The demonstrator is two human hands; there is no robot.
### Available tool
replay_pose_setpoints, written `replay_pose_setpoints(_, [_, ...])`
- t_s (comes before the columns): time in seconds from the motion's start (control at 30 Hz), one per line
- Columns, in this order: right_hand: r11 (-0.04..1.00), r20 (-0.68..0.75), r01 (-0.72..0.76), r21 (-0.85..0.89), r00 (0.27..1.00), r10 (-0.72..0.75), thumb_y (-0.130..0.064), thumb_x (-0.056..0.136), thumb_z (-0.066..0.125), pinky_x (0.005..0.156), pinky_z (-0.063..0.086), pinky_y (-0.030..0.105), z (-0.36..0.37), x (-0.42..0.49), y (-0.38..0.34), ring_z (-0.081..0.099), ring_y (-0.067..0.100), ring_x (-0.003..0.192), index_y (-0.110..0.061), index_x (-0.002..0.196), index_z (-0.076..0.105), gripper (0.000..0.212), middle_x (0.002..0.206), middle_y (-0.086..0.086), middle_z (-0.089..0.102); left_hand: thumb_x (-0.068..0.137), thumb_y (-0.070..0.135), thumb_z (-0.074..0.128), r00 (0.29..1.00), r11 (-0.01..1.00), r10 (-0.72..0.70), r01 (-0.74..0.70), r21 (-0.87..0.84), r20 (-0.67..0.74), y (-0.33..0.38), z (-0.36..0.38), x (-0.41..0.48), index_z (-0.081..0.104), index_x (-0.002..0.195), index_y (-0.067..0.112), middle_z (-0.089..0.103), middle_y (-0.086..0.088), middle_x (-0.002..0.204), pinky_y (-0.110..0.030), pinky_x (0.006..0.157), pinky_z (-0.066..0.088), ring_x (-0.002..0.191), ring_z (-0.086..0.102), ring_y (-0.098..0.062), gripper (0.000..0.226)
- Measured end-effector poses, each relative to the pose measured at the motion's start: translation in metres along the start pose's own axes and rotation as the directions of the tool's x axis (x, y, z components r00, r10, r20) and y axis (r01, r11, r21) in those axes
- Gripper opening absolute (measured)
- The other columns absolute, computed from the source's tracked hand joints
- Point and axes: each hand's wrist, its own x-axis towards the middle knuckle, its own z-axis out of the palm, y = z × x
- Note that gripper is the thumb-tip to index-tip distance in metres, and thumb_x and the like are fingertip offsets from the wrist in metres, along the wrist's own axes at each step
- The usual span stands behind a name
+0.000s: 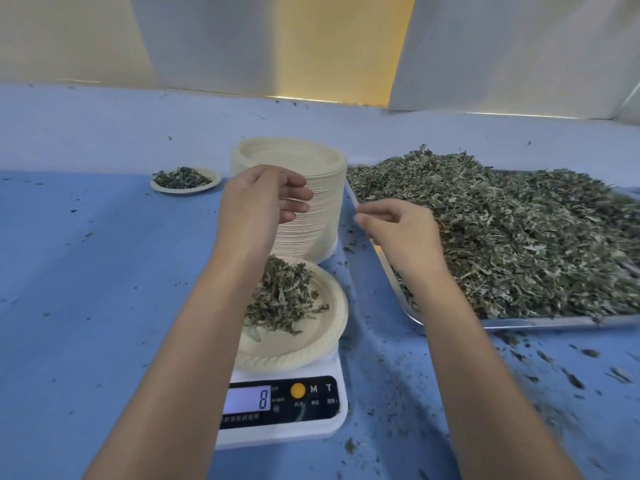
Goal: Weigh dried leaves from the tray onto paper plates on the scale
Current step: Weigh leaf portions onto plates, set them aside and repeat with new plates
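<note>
On the blue table (86,271) sit a scale (311,424), a plate stack (322,216), a tray (554,322) (full of leaves (519,237)), a small plate (183,191) and crumbs (571,379).

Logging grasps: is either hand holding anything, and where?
Nothing visible: left hand hovers open by the plate stack; right hand, loosely curled, hangs over the tray rim.

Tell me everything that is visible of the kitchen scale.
The scale is a flat white slab with rounded corners, plastic by its look, lying level on the blue cloth. Its black front panel carries a lit display reading 8, a round yellow button and the letters M and T. A paper plate of dried leaves rests on its platform. The left forearm crosses over its left side and hides it.
</note>
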Motion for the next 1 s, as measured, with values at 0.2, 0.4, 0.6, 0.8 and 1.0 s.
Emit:
replay_pose_setpoints(0.2, [0.978, 0.518, 0.180, -0.104, 0.849, -0.101, -0.043, 0.073, 0.077, 0.067, 0.050, 0.022, 0.026, -0.024, -0.042, 0.058, -0.004, 0.066, -0.031, 0.096, 0.073, 0.027, 0.084, -0.009, 0.070, 0.090, 0.007, 0.038, 0.996, 1.000, -0.015, 0.015, 0.002, -0.088, -0.002, -0.037, 0.002, 0.064, 0.076, 0.012, 0.069, 0.003, 0.061, -0.013, 0.051, 0.046, 0.053, 0.062, -0.008, 0.030])
replay_pose_setpoints(0.4, [0.889, 0.661, 0.339, -0.307, 0.748, -0.056, -0.055, 0.069, 0.076, 0.057, 0.039, 0.004, 0.034, -0.034, -0.051, 0.050, -0.019, 0.071, -0.041, 0.114, 0.064, 0.050, 0.099, -0.020, 0.056, 0.089, 0.009, 0.039, 0.988, 0.999, -0.053, 0.051, -0.019, -0.146, -0.003, -0.052, 0.003, 0.065, 0.076, 0.013, 0.071, 0.003, 0.065, -0.013, 0.053, 0.048, 0.054, 0.063, -0.007, 0.029])
replay_pose_setpoints(0.6, [0.846, 0.658, 0.379, -0.375, 0.752, -0.046, -0.041, 0.075, 0.077, 0.062, 0.040, 0.007, 0.041, -0.035, -0.046, 0.052, -0.005, 0.076, -0.030, 0.115, 0.066, 0.042, 0.104, -0.011, 0.059, 0.089, 0.009, 0.039, 0.985, 0.996, -0.082, 0.078, -0.031, -0.150, -0.005, -0.050, 0.003, 0.064, 0.075, 0.013, 0.070, 0.004, 0.062, -0.014, 0.053, 0.047, 0.052, 0.062, -0.006, 0.029])
replay_pose_setpoints(0.8, [0.848, 0.586, 0.400, -0.347, 0.798, -0.137, -0.019, 0.079, 0.073, 0.056, 0.041, 0.011, 0.044, -0.035, -0.044, 0.053, 0.000, 0.064, -0.022, 0.100, 0.072, 0.022, 0.092, -0.004, 0.068, 0.090, 0.009, 0.040, 0.982, 0.993, -0.114, 0.108, -0.049, -0.152, -0.006, -0.052, 0.004, 0.065, 0.078, 0.011, 0.070, 0.004, 0.061, -0.016, 0.054, 0.046, 0.050, 0.061, -0.006, 0.027])
replay_pose_setpoints(1.0, [0.952, 0.435, 0.267, -0.146, 0.882, -0.181, -0.021, 0.074, 0.075, 0.065, 0.049, 0.018, 0.035, -0.027, -0.045, 0.057, -0.005, 0.057, -0.030, 0.086, 0.074, 0.015, 0.059, -0.022, 0.064, 0.093, 0.008, 0.038, 0.977, 0.984, -0.159, 0.145, -0.101, -0.142, -0.003, -0.049, 0.002, 0.062, 0.078, 0.009, 0.068, 0.001, 0.063, -0.015, 0.054, 0.049, 0.054, 0.060, -0.008, 0.028])
